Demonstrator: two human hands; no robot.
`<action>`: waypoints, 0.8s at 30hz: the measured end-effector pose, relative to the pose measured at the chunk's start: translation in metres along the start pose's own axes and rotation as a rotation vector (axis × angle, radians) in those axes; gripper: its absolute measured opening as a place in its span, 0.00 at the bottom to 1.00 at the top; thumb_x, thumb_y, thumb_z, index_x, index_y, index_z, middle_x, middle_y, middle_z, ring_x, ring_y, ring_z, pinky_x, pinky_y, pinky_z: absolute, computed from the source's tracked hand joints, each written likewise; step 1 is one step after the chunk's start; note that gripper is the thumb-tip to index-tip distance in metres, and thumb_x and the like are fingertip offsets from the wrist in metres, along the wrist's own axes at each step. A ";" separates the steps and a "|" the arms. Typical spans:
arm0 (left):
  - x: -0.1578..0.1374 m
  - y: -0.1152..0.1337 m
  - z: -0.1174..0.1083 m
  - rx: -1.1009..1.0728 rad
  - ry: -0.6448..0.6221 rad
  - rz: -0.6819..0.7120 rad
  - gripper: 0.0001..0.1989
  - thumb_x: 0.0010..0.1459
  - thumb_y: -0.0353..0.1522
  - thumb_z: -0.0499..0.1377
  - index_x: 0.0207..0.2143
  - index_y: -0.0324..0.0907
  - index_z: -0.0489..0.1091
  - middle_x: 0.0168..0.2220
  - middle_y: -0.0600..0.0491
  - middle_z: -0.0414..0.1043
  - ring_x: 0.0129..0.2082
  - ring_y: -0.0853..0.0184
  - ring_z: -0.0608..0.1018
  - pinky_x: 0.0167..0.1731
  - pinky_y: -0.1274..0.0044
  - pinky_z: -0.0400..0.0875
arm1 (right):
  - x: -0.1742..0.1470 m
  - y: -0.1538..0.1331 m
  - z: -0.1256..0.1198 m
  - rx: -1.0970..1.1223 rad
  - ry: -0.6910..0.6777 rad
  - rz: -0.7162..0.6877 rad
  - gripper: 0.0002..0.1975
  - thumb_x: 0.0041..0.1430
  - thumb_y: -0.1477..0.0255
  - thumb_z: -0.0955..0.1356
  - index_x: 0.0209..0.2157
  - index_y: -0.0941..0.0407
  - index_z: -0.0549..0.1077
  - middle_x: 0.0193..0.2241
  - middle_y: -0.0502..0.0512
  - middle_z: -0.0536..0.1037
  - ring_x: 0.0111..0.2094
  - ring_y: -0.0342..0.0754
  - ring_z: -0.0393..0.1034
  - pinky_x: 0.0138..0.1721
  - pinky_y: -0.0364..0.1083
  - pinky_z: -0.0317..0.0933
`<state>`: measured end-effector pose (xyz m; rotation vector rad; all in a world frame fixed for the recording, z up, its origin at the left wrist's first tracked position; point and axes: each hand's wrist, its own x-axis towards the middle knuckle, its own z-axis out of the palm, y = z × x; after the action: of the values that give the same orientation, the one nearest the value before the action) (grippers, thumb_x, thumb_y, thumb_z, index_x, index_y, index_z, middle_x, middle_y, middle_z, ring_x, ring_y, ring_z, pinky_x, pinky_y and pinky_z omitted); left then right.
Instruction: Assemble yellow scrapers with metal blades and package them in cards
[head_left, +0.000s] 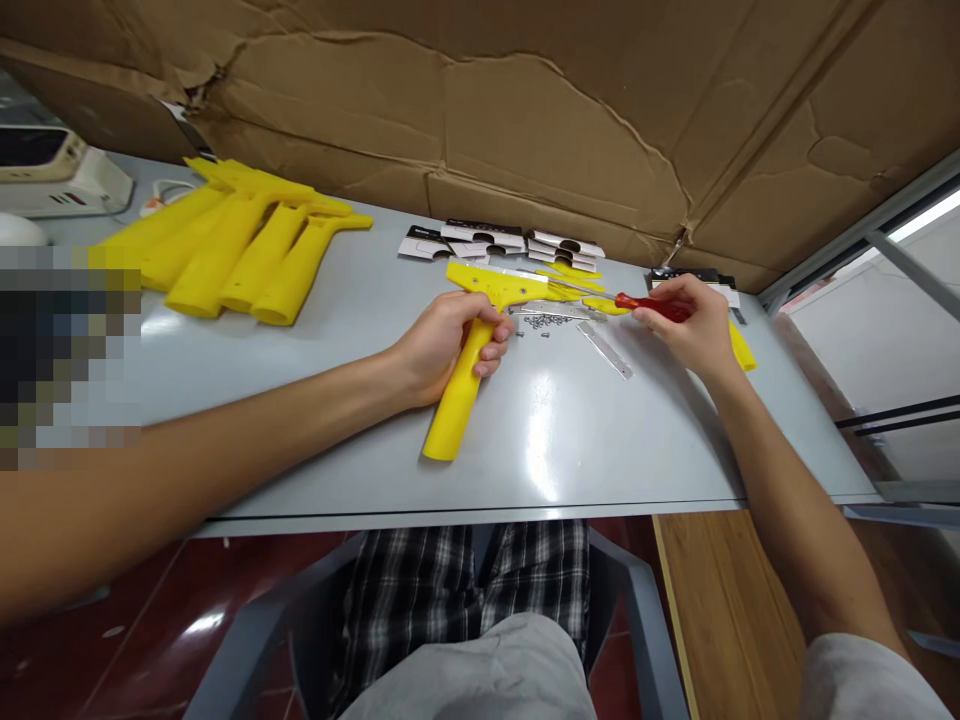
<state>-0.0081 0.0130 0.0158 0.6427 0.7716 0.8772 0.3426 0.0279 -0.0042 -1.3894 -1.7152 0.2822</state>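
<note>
I sit at a smooth, glossy grey counter [660, 440] with a wall of creased brown cardboard [525, 120] along its far side and a dark red tiled floor [135, 630] below. At the far left, a cream-coloured device with a dark panel [64, 190] sits near a heap of yellow plastic handles with flat heads [255, 240]. Toward the back lie black-and-white card sleeves [484, 240] with curved notches; I cannot tell what they hold. In front of them, small silver screws [547, 321] lie in a loose pile, and a thin flat metal strip [606, 352] slants to their right. My hands are apart: my left hand [461, 345] wraps the handle of a yellow T-shaped plastic scraper [459, 400] over the middle of the counter, and my right hand [694, 322] grips a red-handled screwdriver [660, 308]. Its shaft runs to the right end of the scraper's head; whether the tip touches, I cannot tell. A shiny stretch of grey lies between the scraper's lower end and the straight front edge.
</note>
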 end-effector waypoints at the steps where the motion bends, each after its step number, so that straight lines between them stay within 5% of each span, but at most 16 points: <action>1: 0.000 0.000 0.000 0.003 0.005 -0.004 0.09 0.45 0.26 0.61 0.29 0.43 0.64 0.21 0.54 0.65 0.14 0.74 0.63 0.10 0.83 0.59 | 0.000 0.001 0.000 -0.040 -0.034 -0.008 0.23 0.53 0.55 0.84 0.43 0.51 0.81 0.40 0.54 0.86 0.41 0.53 0.84 0.45 0.56 0.81; 6: 0.000 0.001 0.000 0.010 0.027 -0.003 0.09 0.44 0.26 0.61 0.29 0.43 0.63 0.21 0.54 0.65 0.14 0.74 0.63 0.10 0.83 0.59 | -0.001 0.002 0.003 -0.106 -0.180 -0.009 0.25 0.53 0.56 0.83 0.48 0.53 0.82 0.41 0.57 0.86 0.40 0.53 0.82 0.48 0.57 0.80; 24: 0.001 -0.003 -0.001 0.012 0.004 0.032 0.10 0.44 0.26 0.63 0.28 0.43 0.64 0.22 0.53 0.67 0.14 0.74 0.64 0.11 0.82 0.57 | -0.001 -0.001 0.002 -0.181 -0.258 -0.023 0.25 0.56 0.54 0.81 0.50 0.54 0.83 0.41 0.58 0.84 0.38 0.50 0.77 0.43 0.53 0.76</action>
<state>-0.0075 0.0127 0.0123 0.6655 0.7721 0.9037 0.3409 0.0275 -0.0048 -1.5147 -2.0082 0.3108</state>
